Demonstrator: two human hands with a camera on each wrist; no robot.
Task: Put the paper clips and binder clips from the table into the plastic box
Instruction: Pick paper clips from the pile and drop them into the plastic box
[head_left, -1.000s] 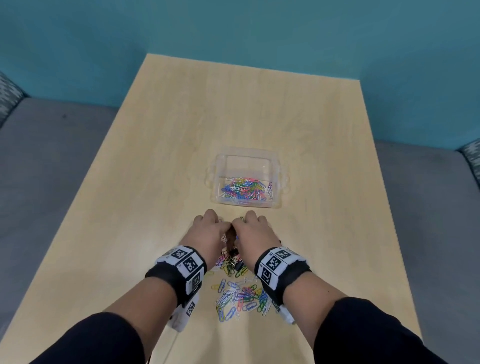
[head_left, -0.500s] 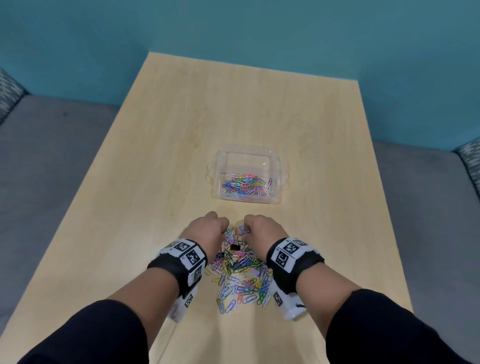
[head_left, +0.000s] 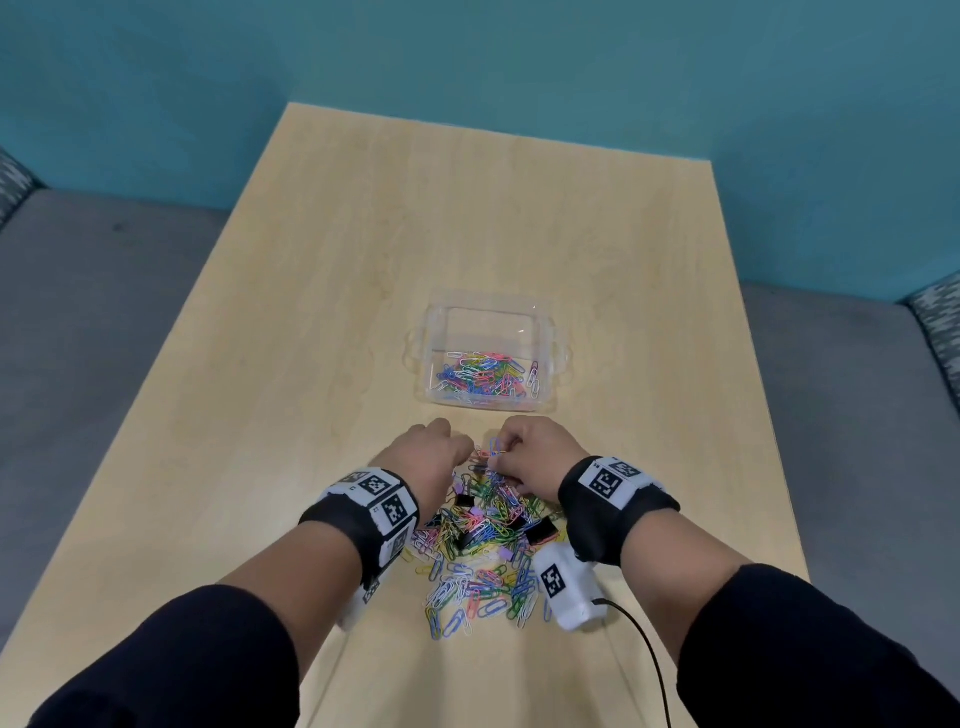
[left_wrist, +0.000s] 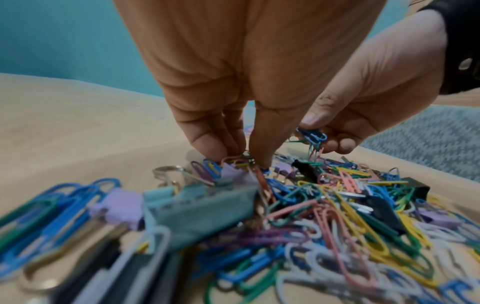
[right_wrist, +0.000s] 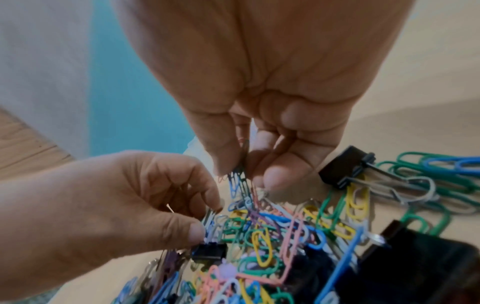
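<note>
While pinching coloured wire paper clips (head_left: 480, 525) near tabletop's near edge with left hand (head_left: 431, 457) and right hand (head_left: 530, 454), gathering; next needing lifting into clear plastic box (head_left: 545, 332).

Teal wall (head_left: 519, 62) behind light wood table (head_left: 467, 218); grey upholstered seating (head_left: 93, 312) either side.

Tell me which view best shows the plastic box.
The head view: the whole plastic box sits beyond both hands, with colored paper clips inside. The left wrist view shows only a blurred glimpse behind the fingers; in the right wrist view I cannot make it out with certainty.
</note>
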